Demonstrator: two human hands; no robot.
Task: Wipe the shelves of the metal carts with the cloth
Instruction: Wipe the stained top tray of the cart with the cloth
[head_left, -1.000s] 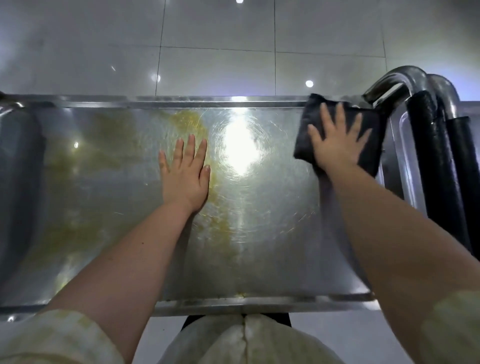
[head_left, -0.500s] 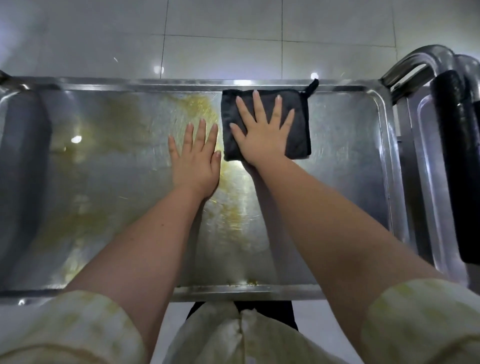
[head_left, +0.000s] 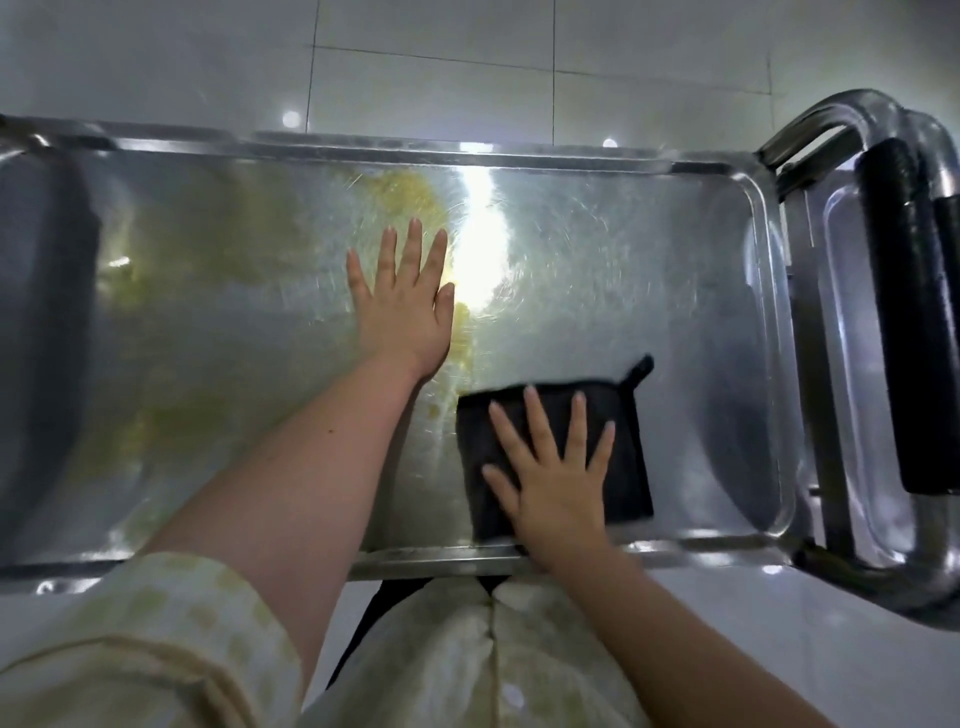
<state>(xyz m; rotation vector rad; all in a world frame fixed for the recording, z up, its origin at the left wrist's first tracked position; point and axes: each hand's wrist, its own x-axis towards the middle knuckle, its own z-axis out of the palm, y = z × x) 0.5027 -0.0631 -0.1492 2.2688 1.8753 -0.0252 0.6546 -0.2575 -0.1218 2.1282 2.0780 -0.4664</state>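
On the cart's top shelf (head_left: 675, 291): the black cloth (head_left: 631, 462) lies flat near the front rim, right of centre, with its hanging loop toward the far right.
Risk, missed soil: a yellowish film (head_left: 208, 249) covers the left half and reaches the centre. Strokes confined to the right side would likely leave it.
Risk, re-soiling: the left hand (head_left: 402, 306) rests at the film's edge. Sliding it could smear residue onto cleaner metal.
Risk, cloth loss: the cloth sits close to the front rim, so a pull toward the body may drag it over the edge.
Right hand (head_left: 558, 488): palm down, fingers straight and spread, pressing the cloth, with the wrist over the front rim.
Left hand: released and flat on bare metal, fingers straight, arm extended, holding nothing.
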